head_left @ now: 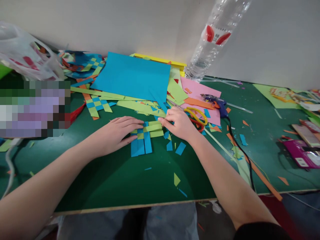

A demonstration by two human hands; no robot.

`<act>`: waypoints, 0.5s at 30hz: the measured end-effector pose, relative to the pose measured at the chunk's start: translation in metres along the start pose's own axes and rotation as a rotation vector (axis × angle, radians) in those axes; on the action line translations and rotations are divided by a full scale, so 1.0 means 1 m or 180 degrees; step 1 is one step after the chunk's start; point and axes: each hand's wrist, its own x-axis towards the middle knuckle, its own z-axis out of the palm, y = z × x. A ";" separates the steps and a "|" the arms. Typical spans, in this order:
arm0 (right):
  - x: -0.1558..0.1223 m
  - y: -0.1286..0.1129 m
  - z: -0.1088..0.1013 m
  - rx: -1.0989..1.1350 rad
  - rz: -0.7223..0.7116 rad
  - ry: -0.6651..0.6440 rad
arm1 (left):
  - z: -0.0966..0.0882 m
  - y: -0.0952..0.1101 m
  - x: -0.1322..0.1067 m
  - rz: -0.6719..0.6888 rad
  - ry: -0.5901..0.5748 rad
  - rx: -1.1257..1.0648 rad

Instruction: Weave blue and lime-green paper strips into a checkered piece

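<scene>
Green worktop (105, 186) against pale wall (155, 26), littered with paper offcuts (180, 148). Woven paper piece (147, 136) lies flat between hands; left hand (117, 133), fingers loosely spread, rests on its edge, likely to steady strips. Right hand (178, 122) pinches blue strip (160, 100); thumb contact with weave hard to tell.

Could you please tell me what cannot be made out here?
In the head view:
Woven blue-and-green paper piece: partly covered by the left hand.
Narrow blue paper strip: lower end hidden by the right hand.
Scissors with yellow and red handles: partly hidden by the same hand.
Tall clear plastic bottle: upper end cut off by the top edge; its label's print too small.
Patch at left: masked by pixel blocks.
</scene>
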 end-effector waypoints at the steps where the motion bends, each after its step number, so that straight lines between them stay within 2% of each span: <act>1: 0.000 -0.002 0.001 0.0188 0.0002 0.0011 | 0.000 0.000 0.000 0.0005 0.0007 -0.0007; 4: 0.001 -0.009 0.002 0.0848 0.0007 0.0121 | 0.001 -0.001 0.000 0.0025 0.0034 -0.0001; 7: 0.001 -0.015 0.004 0.1236 -0.0114 0.0022 | 0.001 -0.002 0.000 0.0057 0.0058 0.0017; 11: -0.001 -0.022 0.008 0.1217 -0.0274 -0.0266 | 0.002 -0.001 0.000 0.0043 0.0094 0.0033; 15: -0.003 -0.024 0.011 0.0970 -0.0395 -0.0384 | 0.002 0.002 0.001 -0.0163 0.0163 -0.0018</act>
